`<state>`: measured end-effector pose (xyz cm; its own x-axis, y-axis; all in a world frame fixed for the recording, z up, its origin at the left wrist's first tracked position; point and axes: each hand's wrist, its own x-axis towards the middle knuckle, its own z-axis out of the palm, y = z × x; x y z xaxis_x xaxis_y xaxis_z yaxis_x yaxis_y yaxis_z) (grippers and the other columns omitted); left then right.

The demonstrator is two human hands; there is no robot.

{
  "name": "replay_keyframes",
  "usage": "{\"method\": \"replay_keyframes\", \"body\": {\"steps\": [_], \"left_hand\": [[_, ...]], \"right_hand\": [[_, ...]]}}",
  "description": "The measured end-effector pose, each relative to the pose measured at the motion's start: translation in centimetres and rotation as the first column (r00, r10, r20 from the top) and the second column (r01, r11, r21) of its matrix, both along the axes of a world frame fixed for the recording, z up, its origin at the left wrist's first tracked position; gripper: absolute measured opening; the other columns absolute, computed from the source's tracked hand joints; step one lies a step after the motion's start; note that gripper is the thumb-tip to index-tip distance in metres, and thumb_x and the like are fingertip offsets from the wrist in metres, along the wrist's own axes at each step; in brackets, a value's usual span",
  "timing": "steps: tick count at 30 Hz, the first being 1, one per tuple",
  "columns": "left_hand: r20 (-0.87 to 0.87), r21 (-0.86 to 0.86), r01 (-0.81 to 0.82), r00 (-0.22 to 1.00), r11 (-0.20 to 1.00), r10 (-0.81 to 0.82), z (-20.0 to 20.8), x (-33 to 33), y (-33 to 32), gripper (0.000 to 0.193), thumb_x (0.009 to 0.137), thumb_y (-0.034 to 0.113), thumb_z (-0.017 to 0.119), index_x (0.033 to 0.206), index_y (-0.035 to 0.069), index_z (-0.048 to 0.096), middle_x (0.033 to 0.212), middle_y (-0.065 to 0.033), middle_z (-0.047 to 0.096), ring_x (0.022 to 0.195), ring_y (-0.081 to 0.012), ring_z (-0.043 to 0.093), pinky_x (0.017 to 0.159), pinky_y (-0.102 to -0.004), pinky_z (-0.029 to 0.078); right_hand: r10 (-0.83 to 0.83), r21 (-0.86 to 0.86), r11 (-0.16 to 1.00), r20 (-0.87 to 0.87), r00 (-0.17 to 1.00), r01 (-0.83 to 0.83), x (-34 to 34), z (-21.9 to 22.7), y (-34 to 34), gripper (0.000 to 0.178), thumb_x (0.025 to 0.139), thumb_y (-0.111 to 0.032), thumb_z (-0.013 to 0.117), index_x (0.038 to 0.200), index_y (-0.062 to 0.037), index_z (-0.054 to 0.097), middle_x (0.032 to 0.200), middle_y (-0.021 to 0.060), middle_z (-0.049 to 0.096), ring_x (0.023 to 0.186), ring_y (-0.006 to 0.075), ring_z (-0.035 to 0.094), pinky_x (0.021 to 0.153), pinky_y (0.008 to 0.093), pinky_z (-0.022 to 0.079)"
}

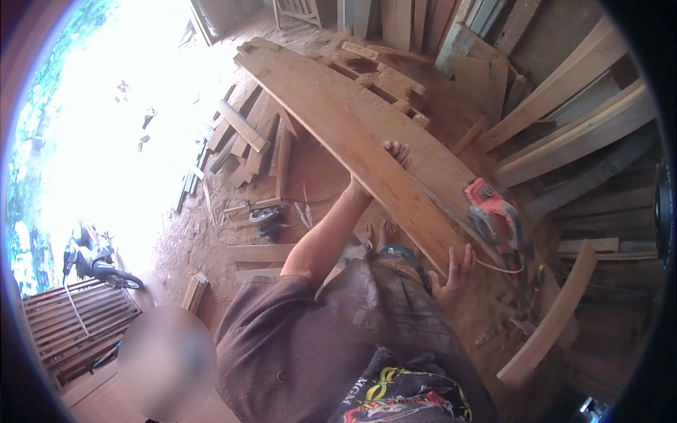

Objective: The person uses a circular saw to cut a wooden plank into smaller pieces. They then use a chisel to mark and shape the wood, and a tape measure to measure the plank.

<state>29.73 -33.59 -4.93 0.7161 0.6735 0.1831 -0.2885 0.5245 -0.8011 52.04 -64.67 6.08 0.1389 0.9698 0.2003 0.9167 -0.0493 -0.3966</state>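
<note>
A long wooden plank lies slantwise over the sawdust-covered workbench, running from the far left toward my body. My left hand reaches beneath the plank near its middle, its fingers curling up around the far edge; the palm is hidden under the wood. At the near end, my right hand grips the plank's corner, with the fingers partly stretched and the thumb apart. Just beyond that hand, a red and grey power tool, which looks like an electric planer, rests on the bench with its cord trailing nearby.
A circular saw sits on the dusty floor at left, near a heap of offcuts. Boards lean along the right side. A curved wooden piece lies at lower right. A motorbike stands far left.
</note>
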Motion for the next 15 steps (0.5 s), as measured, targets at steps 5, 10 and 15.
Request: {"method": "replay_keyframes", "body": {"steps": [5,10,15], "left_hand": [[0.855,-0.513,0.714,0.475,0.476,0.207,0.4,-2.1,-2.2,0.08,0.095,0.043,0.061,0.161,0.006,0.037,0.172,-0.0156,0.04,0.159,-0.035,0.039,0.135,-0.0557,0.027],[0.858,-0.505,0.677,0.46,0.536,0.228,0.7,-1.9,-2.9,0.084,0.094,0.038,0.068,0.159,-0.002,0.034,0.168,-0.0229,0.042,0.155,-0.0416,0.044,0.13,-0.0585,0.035],[0.793,-0.607,0.58,0.475,0.543,0.381,-0.5,-3.5,-3.0,0.08,0.102,0.043,0.055,0.165,0.002,0.026,0.175,-0.0165,0.035,0.163,-0.0354,0.033,0.135,-0.0547,0.029]], "right_hand": [[0.056,0.024,0.998,-0.037,0.998,-0.055,0.7,2.4,2.4,0.084,0.085,-0.017,0.086,0.161,-0.0118,0.05,0.17,0.0254,0.037,0.157,0.0498,0.035,0.127,0.0626,0.034],[0.024,0.056,0.998,-0.096,0.995,-0.019,1.0,4.5,4.3,0.09,0.088,-0.014,0.084,0.165,-0.0018,0.038,0.169,0.0261,0.038,0.157,0.0475,0.037,0.128,0.0604,0.033],[-0.024,0.107,0.993,-0.276,0.961,0.055,-0.5,4.9,6.2,0.093,0.092,-0.014,0.083,0.168,0.0003,0.03,0.167,0.0267,0.041,0.156,0.0458,0.04,0.128,0.0567,0.034]]}}
